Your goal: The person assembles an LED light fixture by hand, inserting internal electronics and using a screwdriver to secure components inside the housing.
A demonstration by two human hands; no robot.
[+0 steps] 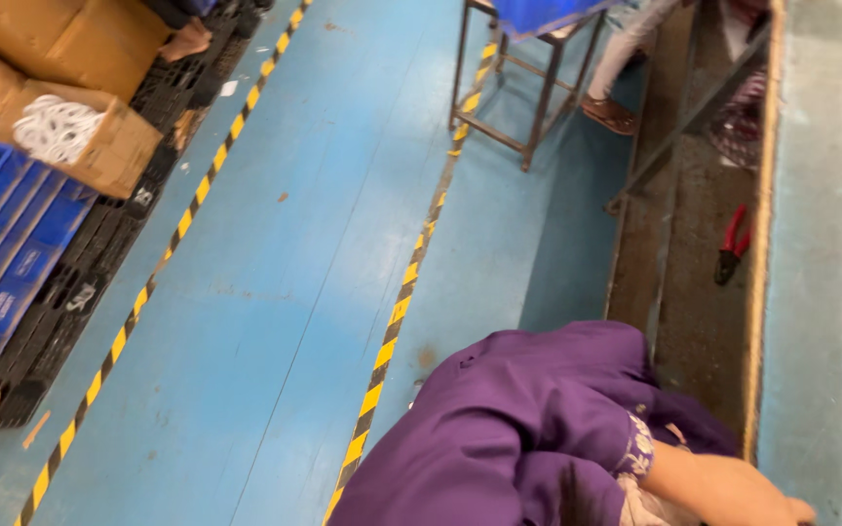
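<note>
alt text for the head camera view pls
A person's purple sleeve and one bare hand rest at the edge of a workbench, above a blue floor with yellow-black tape lines. Red-handled pliers lie on a lower shelf.

Single head-worn view, tilted steeply downward and rolled to one side, so the blue floor (275,244) and its striped tape line (397,312) run diagonally. The wearer's purple sleeve (518,429) lies close at the lower edge; a metal stand (528,88) sits farther off at top.

open brown carton (99,141) upper left, blue labelled crates (7,248) below
</note>
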